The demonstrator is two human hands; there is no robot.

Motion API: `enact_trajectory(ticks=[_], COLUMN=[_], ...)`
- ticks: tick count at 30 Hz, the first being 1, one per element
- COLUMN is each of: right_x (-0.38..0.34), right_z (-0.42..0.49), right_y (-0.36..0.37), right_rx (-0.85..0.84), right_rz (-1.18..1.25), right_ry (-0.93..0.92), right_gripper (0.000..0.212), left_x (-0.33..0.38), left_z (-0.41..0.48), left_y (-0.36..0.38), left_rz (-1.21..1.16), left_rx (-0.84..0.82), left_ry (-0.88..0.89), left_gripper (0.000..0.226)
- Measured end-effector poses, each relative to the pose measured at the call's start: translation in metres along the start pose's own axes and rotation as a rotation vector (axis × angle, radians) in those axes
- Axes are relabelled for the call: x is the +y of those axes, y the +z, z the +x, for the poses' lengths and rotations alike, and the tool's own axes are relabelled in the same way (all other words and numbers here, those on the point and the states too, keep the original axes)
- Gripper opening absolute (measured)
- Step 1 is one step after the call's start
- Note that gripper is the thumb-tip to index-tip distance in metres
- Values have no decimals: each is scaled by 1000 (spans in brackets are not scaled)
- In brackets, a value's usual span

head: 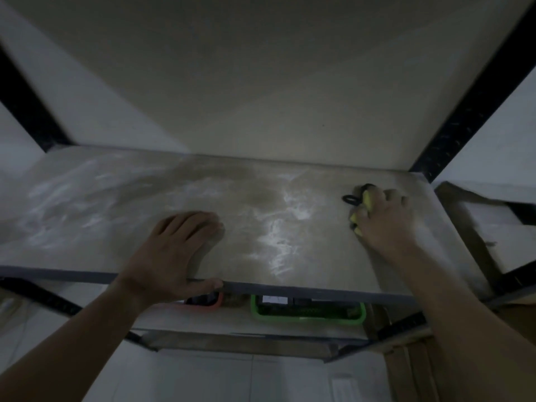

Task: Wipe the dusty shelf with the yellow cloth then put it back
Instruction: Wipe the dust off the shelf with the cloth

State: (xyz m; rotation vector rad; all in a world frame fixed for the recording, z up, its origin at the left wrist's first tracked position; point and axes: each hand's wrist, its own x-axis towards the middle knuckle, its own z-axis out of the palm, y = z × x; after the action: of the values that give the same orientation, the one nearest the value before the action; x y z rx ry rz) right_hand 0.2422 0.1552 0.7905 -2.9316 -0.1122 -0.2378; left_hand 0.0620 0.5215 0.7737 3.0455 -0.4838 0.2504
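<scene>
The shelf [261,204] fills the middle of the view as a broad, flat, pale board with a thin grey front edge. Its matte surface is smeared with white dust in streaks, thickest from the centre toward 6 o'clock and across the 9 o'clock side. Perforated black metal uprights [475,91] frame it at 1 and 10 o'clock, the left one blurred. A lower shelf [203,320] shows at 6 o'clock, mostly hidden by the board above. On it sit a green plastic basket [307,319] and, beside it, an orange-red basket [216,305]; only their front rims show, and their contents are too dark to make out. The left hand [171,256] lies flat at 7 o'clock, fingers straight on the dusty board, thumb along the front edge. The right hand [385,219], well apart at 3 o'clock, presses down with fingers curled around the bunched yellow cloth [367,197], of which only soft lumps peek between the fingers. A small black loop [349,199] sticks out beside the cloth on the board.
</scene>
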Motion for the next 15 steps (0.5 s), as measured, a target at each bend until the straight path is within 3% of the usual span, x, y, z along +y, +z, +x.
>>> enact_trajectory(ticks=[3, 7, 9, 11, 13, 15], right_x=[-57, -100, -85, -46, 2, 35], right_z=[-20, -38, -25, -7, 7, 3], right_y=[12, 24, 9, -9, -31, -40], right_rx=[29, -105, -106, 46, 65, -70], right_rz=[11, 151, 265, 233, 25, -263], right_ry=[-211, -542, -519, -426, -328, -343], right_gripper=[43, 47, 46, 45, 40, 47], left_x=[0, 2, 2, 1, 1, 0], left_z=[1, 2, 2, 2, 1, 0], left_y=[-1, -2, -3, -3, -1, 0], left_rz=[4, 5, 3, 6, 5, 1], left_rx=[-18, -19, -21, -22, -18, -16], left_ry=[7, -4, -3, -1, -4, -9], left_gripper=[97, 98, 98, 98, 98, 98])
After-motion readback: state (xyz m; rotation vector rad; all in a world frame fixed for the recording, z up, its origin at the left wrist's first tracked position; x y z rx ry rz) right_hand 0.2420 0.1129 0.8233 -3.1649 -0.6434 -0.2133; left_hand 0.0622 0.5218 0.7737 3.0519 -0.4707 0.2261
